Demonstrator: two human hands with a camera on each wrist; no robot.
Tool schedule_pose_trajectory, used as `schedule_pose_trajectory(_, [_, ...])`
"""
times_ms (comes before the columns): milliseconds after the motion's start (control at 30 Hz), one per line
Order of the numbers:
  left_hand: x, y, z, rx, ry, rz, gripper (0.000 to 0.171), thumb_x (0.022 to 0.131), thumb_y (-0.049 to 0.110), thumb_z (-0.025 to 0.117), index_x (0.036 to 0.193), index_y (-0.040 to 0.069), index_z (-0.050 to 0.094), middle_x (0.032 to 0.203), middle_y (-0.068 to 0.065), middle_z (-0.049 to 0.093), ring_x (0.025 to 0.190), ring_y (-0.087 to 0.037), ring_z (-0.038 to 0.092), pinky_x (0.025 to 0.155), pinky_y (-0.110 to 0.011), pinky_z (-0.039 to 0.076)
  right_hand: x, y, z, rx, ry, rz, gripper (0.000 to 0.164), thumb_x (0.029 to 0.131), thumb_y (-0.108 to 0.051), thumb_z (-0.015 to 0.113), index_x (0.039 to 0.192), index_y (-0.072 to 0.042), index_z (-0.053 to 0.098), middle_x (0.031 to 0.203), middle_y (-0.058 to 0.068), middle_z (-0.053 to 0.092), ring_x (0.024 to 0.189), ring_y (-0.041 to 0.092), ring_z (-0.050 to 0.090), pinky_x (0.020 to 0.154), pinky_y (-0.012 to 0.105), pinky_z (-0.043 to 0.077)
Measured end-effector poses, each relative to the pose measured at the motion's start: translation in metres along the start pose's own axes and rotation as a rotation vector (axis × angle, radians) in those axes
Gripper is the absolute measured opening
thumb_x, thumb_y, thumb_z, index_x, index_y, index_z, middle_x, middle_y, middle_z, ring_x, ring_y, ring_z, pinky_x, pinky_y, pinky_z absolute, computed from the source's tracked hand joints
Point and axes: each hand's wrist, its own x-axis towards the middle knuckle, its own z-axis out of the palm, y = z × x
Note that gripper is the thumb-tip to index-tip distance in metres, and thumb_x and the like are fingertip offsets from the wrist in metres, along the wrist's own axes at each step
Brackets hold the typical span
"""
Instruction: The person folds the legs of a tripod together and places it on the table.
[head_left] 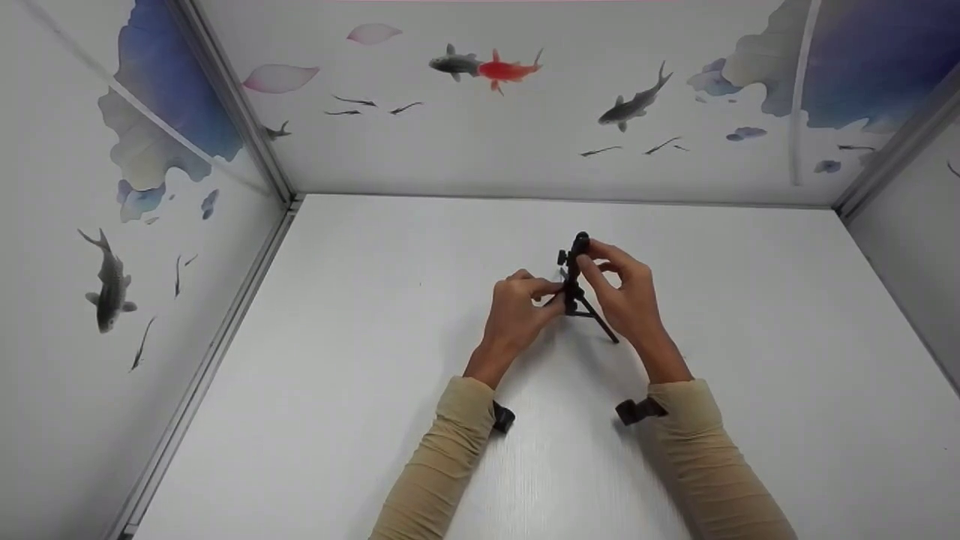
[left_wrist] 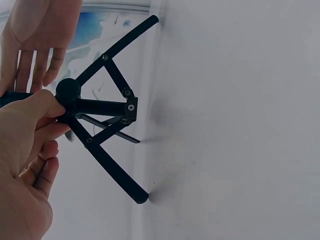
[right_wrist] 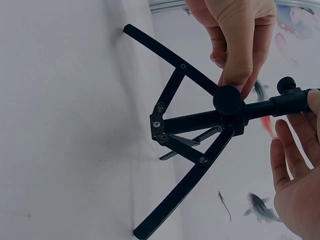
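Note:
A small black tripod stands on the white table with its legs spread. My left hand pinches it at the collar where the legs meet, thumb and fingers beside a round ribbed knob. Higher up, my right hand holds the top of the column between thumb and fingers. A second, smaller knob sticks out near that upper end. In the left wrist view, thin braces link the legs to the central tube. The head of the tripod is partly hidden by the right fingers.
The white table runs back to a wall printed with fish and petals. A similar panel rises along the left side, with metal framing in the corners. Small black wrist cameras hang at both sleeve cuffs.

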Motion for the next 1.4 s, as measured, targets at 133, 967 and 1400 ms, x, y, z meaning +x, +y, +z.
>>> schedule_pose_trajectory(133, [-0.0003,0.0005,0.0001,-0.001,0.001,-0.005,0.012,0.093,0.014,0.085,0.105,0.012,0.088,0.091,0.003,0.085,0.085,-0.022,0.075,0.078,-0.022,0.058,-0.0001,-0.0004,0.0001,0.013,-0.003,0.007,0.032,0.106,-0.014,0.071,0.137,-0.007,0.074,0.12,0.006,0.079,0.114,0.007,0.07,0.099,0.022,0.053])
schedule_pose_trajectory(967, [0.0002,0.0012,0.0009,0.198,0.07,0.008,0.011,0.091,0.027,0.086,0.102,0.028,0.088,0.092,0.015,0.084,0.084,0.002,0.079,0.063,-0.024,0.055,0.0005,-0.0004,0.0005,0.02,0.001,0.003,0.03,0.105,-0.01,0.071,0.135,-0.007,0.075,0.12,0.009,0.079,0.114,0.005,0.069,0.098,0.022,0.053])
schedule_pose_trajectory(1400, [-0.0007,0.0001,-0.0001,0.016,0.023,0.0,0.008,0.093,0.014,0.083,0.099,0.018,0.086,0.094,0.008,0.085,0.092,-0.002,0.081,0.083,-0.018,0.063,0.0003,-0.0013,0.0001,0.007,-0.004,0.005,0.03,0.107,-0.012,0.069,0.136,-0.009,0.075,0.119,0.008,0.079,0.113,0.005,0.07,0.098,0.021,0.053])
